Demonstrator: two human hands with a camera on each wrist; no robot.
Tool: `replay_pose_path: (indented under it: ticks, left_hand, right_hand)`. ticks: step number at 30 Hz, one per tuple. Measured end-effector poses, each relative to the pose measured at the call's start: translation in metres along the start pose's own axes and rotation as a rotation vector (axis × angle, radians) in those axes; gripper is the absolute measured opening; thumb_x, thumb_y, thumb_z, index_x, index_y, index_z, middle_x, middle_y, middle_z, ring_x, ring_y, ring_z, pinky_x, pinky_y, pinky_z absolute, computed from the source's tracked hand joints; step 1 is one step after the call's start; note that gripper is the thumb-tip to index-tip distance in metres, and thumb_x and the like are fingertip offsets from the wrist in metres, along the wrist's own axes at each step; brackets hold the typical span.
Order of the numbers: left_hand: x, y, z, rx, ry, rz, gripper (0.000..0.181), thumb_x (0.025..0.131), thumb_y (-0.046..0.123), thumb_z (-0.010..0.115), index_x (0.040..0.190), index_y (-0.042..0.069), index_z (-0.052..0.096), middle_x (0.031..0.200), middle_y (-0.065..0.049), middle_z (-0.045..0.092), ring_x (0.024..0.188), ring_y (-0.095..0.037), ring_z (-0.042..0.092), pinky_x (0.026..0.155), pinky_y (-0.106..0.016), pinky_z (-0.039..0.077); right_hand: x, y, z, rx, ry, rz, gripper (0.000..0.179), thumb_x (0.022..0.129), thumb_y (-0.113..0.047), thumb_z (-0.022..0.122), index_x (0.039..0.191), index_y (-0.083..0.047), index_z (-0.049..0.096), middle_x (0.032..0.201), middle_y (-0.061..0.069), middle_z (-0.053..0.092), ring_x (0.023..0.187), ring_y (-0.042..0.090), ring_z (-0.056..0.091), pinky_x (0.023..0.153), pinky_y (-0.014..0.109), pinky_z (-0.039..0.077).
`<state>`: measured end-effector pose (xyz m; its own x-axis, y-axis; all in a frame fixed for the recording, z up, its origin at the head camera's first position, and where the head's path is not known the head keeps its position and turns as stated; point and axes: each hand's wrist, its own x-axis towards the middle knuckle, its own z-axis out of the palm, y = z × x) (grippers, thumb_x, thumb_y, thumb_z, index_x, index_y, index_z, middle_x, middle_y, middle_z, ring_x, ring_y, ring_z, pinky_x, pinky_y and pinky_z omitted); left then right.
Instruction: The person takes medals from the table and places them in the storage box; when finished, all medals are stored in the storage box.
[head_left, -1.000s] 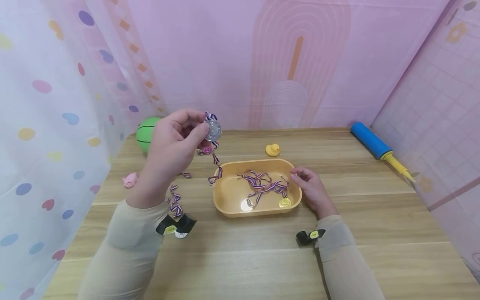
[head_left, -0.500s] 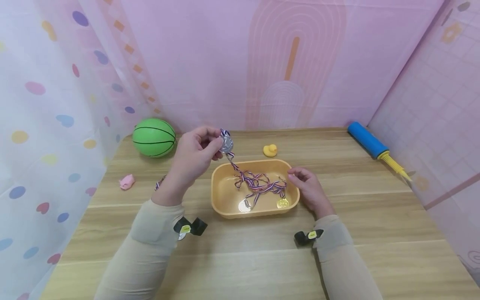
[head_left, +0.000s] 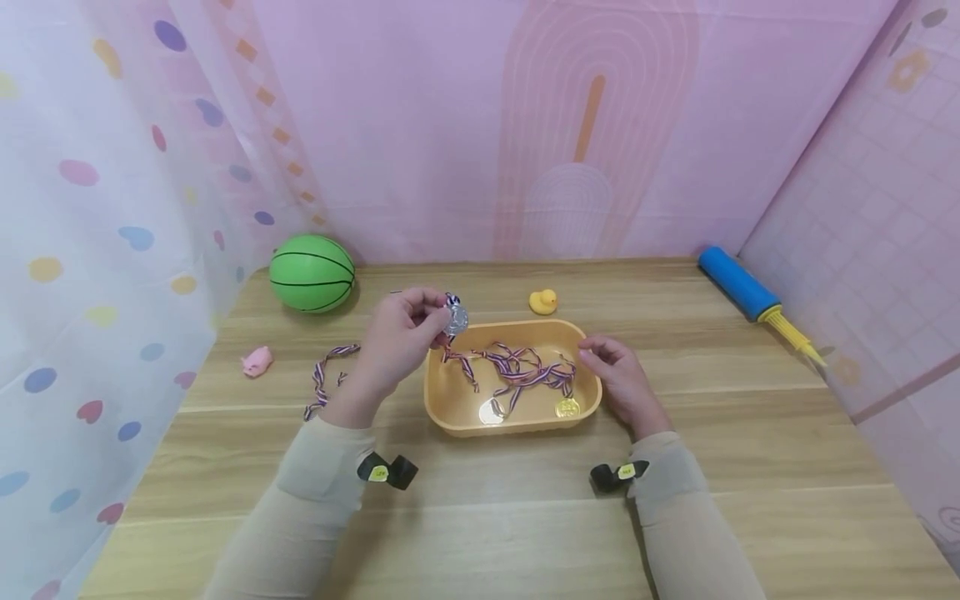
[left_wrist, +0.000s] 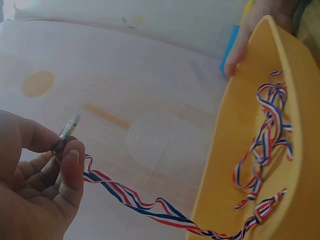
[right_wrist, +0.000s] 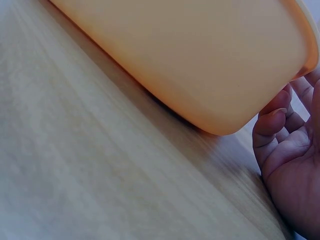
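My left hand [head_left: 393, 342] pinches a silver medal [head_left: 457, 320] between thumb and fingers, above the left rim of a yellow plastic basin [head_left: 517, 429]. In the left wrist view the medal shows edge-on, and its red, white and blue ribbon [left_wrist: 135, 200] trails down into the basin. Inside lie more tangled striped ribbons [head_left: 525, 371], a gold medal [head_left: 567, 407] and a shiny pale disc [head_left: 491, 412]. My right hand [head_left: 626, 383] holds the basin's right rim. Seen from the right wrist, curled fingers [right_wrist: 270, 122] sit against the basin's outer wall.
Another striped ribbon [head_left: 321, 379] lies on the wooden table, partly behind my left forearm. A green ball [head_left: 312, 273] and a pink toy pig [head_left: 257, 362] are at left. Behind the basin sits a yellow rubber duck [head_left: 543, 302]. A blue hand pump [head_left: 742, 285] lies back right.
My left hand has come down and to the right with the silver medal, and its ribbon now hangs into the basin. My right hand stays at the rim.
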<state>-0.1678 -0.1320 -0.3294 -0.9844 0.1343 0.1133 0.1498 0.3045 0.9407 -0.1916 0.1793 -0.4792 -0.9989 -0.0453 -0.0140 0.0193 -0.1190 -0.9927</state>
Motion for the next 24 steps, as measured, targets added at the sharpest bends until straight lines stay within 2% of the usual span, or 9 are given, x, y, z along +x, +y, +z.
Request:
replay_pose_path:
  ticks: [6,10,16,19,24]
  left_hand:
    - [0.002,-0.017,0.016,0.009,-0.026,-0.088,0.014,0.093,0.009,0.059,0.104,0.002,0.062,0.091,-0.013,0.063,0.073,-0.024,0.063,0.069,-0.035,0.056]
    - [0.004,-0.027,0.027,-0.002,-0.062,-0.118,0.013,0.094,0.01,0.058,0.105,0.003,0.062,0.091,-0.012,0.063,0.073,-0.023,0.063,0.069,-0.035,0.056]
    - [0.008,-0.039,0.046,-0.03,-0.126,-0.13,0.011,0.093,0.007,0.059,0.103,0.002,0.062,0.088,-0.013,0.063,0.072,-0.023,0.063,0.071,-0.045,0.055]
    - [0.01,-0.041,0.055,-0.034,-0.157,-0.133,0.012,0.092,0.006,0.06,0.103,0.001,0.062,0.088,-0.013,0.065,0.07,-0.022,0.063,0.073,-0.046,0.056]
    - [0.014,-0.042,0.071,0.055,-0.197,-0.147,0.013,0.091,0.008,0.062,0.103,0.002,0.063,0.084,-0.009,0.067,0.068,-0.019,0.064,0.067,-0.041,0.056]
  right_hand:
    - [0.0,0.001,-0.001,-0.002,0.0,0.014,0.009,0.088,-0.011,0.068,0.095,-0.016,0.067,0.103,0.001,0.054,0.101,0.018,0.046,0.09,0.025,0.041]
    - [0.0,0.0,0.0,0.0,-0.001,0.011,0.009,0.088,-0.01,0.068,0.096,-0.015,0.067,0.103,0.001,0.054,0.1,0.018,0.046,0.089,0.025,0.041]
    - [0.0,0.0,0.0,0.014,-0.011,0.008,0.009,0.089,-0.009,0.067,0.097,-0.013,0.066,0.104,0.002,0.054,0.1,0.018,0.047,0.088,0.024,0.043]
    - [0.0,0.0,0.0,0.006,-0.01,0.014,0.014,0.089,-0.01,0.067,0.102,-0.007,0.065,0.104,0.003,0.054,0.101,0.018,0.047,0.087,0.024,0.044]
    - [0.001,0.0,-0.001,-0.008,-0.006,0.008,0.017,0.089,-0.01,0.068,0.104,-0.003,0.064,0.103,0.002,0.054,0.099,0.018,0.047,0.086,0.024,0.044]
